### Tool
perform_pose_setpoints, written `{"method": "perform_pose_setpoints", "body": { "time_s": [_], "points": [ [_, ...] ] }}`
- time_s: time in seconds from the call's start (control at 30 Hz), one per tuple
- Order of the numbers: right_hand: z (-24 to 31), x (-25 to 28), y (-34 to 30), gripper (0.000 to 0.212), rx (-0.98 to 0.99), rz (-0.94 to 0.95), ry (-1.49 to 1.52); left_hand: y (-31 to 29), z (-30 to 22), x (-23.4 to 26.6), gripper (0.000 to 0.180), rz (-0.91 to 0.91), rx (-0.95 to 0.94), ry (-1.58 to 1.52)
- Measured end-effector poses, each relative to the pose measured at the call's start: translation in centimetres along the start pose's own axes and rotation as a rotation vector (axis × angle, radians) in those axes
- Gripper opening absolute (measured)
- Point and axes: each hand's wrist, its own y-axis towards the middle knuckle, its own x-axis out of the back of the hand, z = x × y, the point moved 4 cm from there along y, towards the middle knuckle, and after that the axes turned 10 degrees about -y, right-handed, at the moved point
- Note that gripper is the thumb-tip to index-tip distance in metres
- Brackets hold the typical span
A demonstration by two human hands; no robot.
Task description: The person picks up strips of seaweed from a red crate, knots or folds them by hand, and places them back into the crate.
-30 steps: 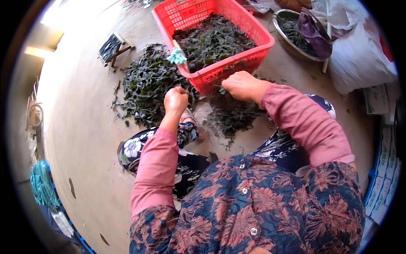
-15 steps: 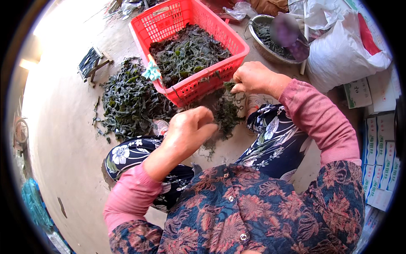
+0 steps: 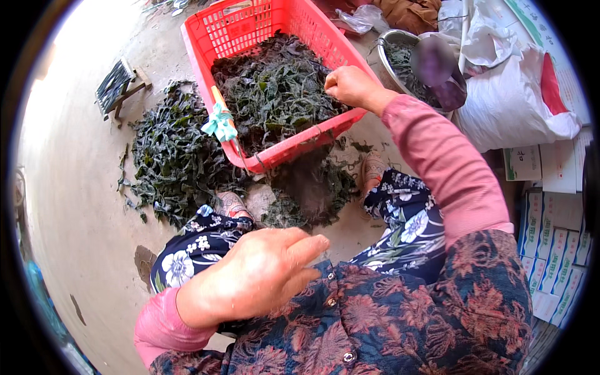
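My right hand [image 3: 354,87] reaches over the right side of a red plastic basket [image 3: 325,133], fingers pinched against the dark green seaweed [image 3: 275,94] heaped inside. My left hand [image 3: 265,269] hovers in front of my body, thumb and fingers drawn together; anything between them is too small to make out. On the floor left of the basket lies a large heap of seaweed [image 3: 175,156]. A smaller pile of seaweed [image 3: 306,194] sits between my feet, blurred in its middle. A pale green ribbon [image 3: 220,122] is tied to the basket's left rim near an orange strip.
A small folding stool [image 3: 120,90] stands at the left. To the right are a metal basin [image 3: 389,65] with dark leafy matter, a stuffed white sack [image 3: 515,103] and stacked white-and-green boxes [image 3: 553,250]. Clear plastic bags [image 3: 362,19] lie behind the basket.
My right hand has gone from the basket's near right corner, where it held a bit of seaweed, to over the basket. My left hand has come back toward my body. The view has shifted slightly.
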Motion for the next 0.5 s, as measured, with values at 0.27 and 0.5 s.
{"method": "perform_pose_setpoints", "body": {
  "time_s": [0.27,0.5],
  "points": [
    [-2.0,-6.7,6.1,0.025,-0.309,0.049,-0.053,-0.6,0.4,0.8,0.04,0.025,-0.023,-0.009],
    [-3.8,-5.9,5.9,0.03,-0.233,-0.012,0.24,-0.3,0.7,1.3,0.039,-0.008,0.021,0.03]
  ]
}}
